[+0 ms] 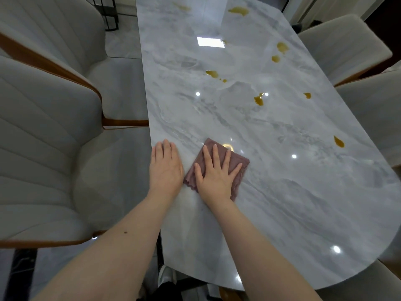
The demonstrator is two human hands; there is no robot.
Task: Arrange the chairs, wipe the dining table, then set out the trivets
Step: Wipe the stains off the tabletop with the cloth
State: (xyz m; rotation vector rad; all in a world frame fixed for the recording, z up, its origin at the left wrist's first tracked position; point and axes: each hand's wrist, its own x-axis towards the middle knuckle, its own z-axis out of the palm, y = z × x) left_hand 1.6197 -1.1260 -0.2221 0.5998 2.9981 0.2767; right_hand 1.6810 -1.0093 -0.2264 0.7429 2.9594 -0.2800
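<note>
A glossy grey marble dining table [271, 192] runs away from me. A folded mauve cloth [235, 162] lies flat near its left edge. My right hand [216, 173] presses on the cloth with fingers straight and spread. My left hand [166, 167] rests flat on the bare tabletop just left of the cloth, at the table's edge. Several yellow-brown liquid spills [259, 100] dot the middle and far part of the table. No trivets are in view.
Two cream upholstered chairs with brown wood trim [41, 159] stand along the left side, close to the table edge. More cream chairs [345, 48] line the right side. A dark metal frame [110, 16] stands on the floor at the far left.
</note>
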